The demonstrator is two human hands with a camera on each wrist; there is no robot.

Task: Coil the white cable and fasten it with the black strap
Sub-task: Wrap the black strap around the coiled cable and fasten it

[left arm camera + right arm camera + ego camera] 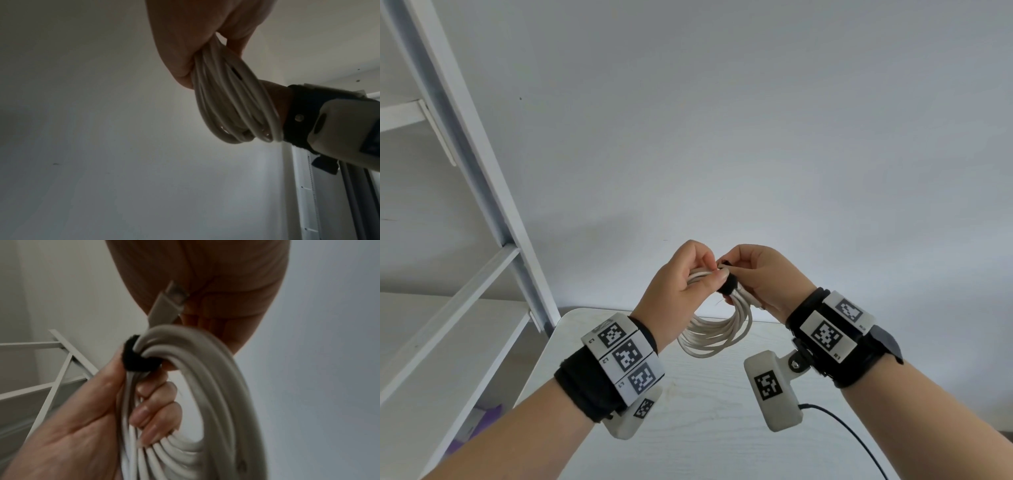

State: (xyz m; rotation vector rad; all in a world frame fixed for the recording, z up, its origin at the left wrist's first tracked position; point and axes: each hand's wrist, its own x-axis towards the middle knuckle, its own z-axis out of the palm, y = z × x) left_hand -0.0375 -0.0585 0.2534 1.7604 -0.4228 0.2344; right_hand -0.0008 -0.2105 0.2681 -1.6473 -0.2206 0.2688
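Shelf frame (465,144), white, stands at far left against a pale wall (756,120).

Left hand (681,287) raised over the far edge of the white table (688,428). Fingers (156,415) curled through the coiled white cable (717,334), thumb laid along the outside of the bundle; a firm hold on the top of the coil. The left wrist view shows the loops (230,104) running out from under the closed fist (195,40).

Cable is wound in several loops, hanging free in the air between the two hands, above the table and not touching it. Black strap (728,285) wraps the bundle at its top, right where the hands meet; the right wrist view shows it (137,358) snug round the strands, just above the left fingers. One plug (170,303) sticks up from the coil beside the right palm.

Right hand (760,277) closed narrow, fingertips pinching the strap end at the top of the coil. Palm (216,280) sits close behind the plug.

Both wrists carry black bands with white marker blocks; a thin black wire (859,442) trails from the right one across the table's near right corner.
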